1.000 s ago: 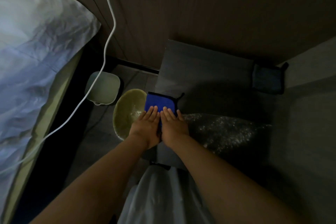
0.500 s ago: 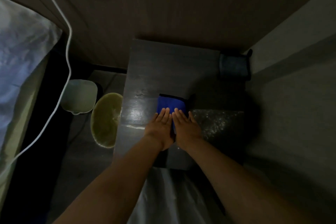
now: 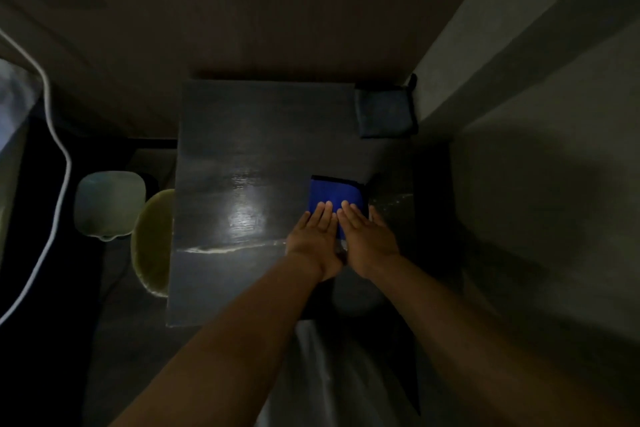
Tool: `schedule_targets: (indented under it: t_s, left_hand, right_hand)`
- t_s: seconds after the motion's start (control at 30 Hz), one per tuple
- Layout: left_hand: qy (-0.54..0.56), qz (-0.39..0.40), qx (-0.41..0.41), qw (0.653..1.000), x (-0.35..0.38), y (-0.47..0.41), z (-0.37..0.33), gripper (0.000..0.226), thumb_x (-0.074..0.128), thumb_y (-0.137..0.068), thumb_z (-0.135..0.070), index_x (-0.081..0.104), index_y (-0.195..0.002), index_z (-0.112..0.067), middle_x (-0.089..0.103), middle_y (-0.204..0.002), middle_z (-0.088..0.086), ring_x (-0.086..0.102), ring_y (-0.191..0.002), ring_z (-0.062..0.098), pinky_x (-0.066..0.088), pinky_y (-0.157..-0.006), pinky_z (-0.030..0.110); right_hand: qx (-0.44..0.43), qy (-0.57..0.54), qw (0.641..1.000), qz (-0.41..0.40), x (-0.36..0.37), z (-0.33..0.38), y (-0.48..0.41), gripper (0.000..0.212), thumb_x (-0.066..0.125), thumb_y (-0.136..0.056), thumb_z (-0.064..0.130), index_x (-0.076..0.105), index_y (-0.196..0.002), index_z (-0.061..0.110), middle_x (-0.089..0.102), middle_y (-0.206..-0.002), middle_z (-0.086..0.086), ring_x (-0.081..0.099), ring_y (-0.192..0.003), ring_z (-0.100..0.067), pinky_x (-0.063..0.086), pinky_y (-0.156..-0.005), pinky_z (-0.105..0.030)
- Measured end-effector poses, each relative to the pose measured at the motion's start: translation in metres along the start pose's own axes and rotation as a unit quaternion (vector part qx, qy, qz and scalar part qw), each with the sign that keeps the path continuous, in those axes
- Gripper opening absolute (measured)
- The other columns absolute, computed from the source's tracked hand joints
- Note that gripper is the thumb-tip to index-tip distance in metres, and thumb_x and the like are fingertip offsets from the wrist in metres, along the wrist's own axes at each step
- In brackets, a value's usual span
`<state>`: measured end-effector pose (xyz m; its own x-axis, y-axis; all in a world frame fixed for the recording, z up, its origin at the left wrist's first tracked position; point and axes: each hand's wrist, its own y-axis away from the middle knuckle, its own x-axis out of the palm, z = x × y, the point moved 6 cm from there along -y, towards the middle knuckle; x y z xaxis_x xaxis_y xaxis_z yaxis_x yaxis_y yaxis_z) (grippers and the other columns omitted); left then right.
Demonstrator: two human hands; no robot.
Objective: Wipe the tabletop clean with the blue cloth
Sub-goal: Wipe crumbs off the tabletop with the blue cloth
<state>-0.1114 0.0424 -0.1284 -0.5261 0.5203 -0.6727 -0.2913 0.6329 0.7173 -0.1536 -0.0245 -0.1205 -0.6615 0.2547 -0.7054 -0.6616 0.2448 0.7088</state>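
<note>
A folded blue cloth (image 3: 334,191) lies flat on the dark tabletop (image 3: 242,135), right of its middle. My left hand (image 3: 313,241) and my right hand (image 3: 367,239) rest side by side on the cloth's near half, palms down, fingers straight and together, pressing it to the table. Only the cloth's far half shows. Left of my hands the table shines wet, with a pale streak (image 3: 221,249) running toward its left edge. Pale specks (image 3: 394,204) lie on the table just right of the cloth.
A second, dark cloth (image 3: 382,113) sits at the table's far right corner against the wall (image 3: 519,184). On the floor left of the table stand a yellow-green basin (image 3: 152,243) and a pale container (image 3: 109,206). A white cable (image 3: 59,184) hangs at the far left.
Both hands have slid the blue cloth rightward across the table, from its left edge by the basin to right of centre. A wet sheen now shows behind them.
</note>
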Motion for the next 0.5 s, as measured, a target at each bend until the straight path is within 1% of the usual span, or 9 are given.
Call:
schedule_targets:
  t_s: [0.1, 0.2, 0.3, 0.4, 0.5]
  left_hand:
    - [-0.005, 0.002, 0.005, 1.0, -0.003, -0.008, -0.015, 0.082, 0.028, -0.094, -0.055, -0.013, -0.151, -0.011, -0.019, -0.159, 0.007, -0.016, -0.147, 0.018, -0.006, -0.119, 0.037]
    - [0.003, -0.001, 0.012, 1.0, -0.006, -0.013, -0.028, 0.079, 0.026, -0.096, -0.054, -0.012, -0.151, -0.011, -0.019, -0.159, 0.007, -0.017, -0.146, 0.018, -0.005, -0.12, 0.037]
    - [0.0, -0.003, 0.016, 1.0, -0.01, -0.018, -0.04, 0.076, 0.024, -0.097, -0.052, -0.012, -0.151, -0.011, -0.019, -0.159, 0.007, -0.016, -0.147, 0.018, -0.005, -0.12, 0.037]
    - [-0.005, -0.002, 0.023, 1.0, -0.014, -0.022, -0.051, 0.078, 0.028, -0.096, -0.051, -0.011, -0.151, -0.011, -0.018, -0.159, 0.007, -0.015, -0.147, 0.018, -0.006, -0.119, 0.036]
    - [-0.014, 0.002, 0.024, 1.0, -0.015, -0.026, -0.059, 0.082, 0.028, -0.095, -0.055, -0.011, -0.151, -0.011, -0.018, -0.159, 0.008, -0.016, -0.147, 0.018, -0.006, -0.118, 0.036]
  right_hand:
    - [0.01, 0.006, 1.0, 0.001, 0.001, -0.016, 0.004, 0.07, 0.038, -0.1, 0.023, -0.005, -0.154, 0.014, -0.012, -0.162, -0.004, -0.009, -0.149, -0.015, -0.009, -0.12, -0.04]
    - [0.015, -0.004, 1.0, 0.003, 0.003, -0.032, 0.006, 0.071, 0.039, -0.1, 0.027, -0.005, -0.154, 0.014, -0.011, -0.162, -0.004, -0.009, -0.149, -0.015, -0.008, -0.121, -0.041]
    - [0.018, -0.005, 1.0, 0.007, 0.006, -0.046, 0.008, 0.068, 0.035, -0.101, 0.03, -0.005, -0.154, 0.015, -0.012, -0.162, -0.003, -0.009, -0.149, -0.014, -0.009, -0.12, -0.04]
    - [0.023, -0.011, 1.0, 0.014, 0.009, -0.058, 0.009, 0.067, 0.035, -0.101, 0.029, -0.004, -0.154, 0.015, -0.011, -0.162, -0.003, -0.008, -0.149, -0.014, -0.008, -0.12, -0.04]
    - [0.026, -0.005, 1.0, 0.016, 0.01, -0.068, 0.01, 0.068, 0.036, -0.101, 0.03, -0.004, -0.154, 0.017, -0.011, -0.162, -0.002, -0.009, -0.149, -0.013, -0.007, -0.121, -0.041]
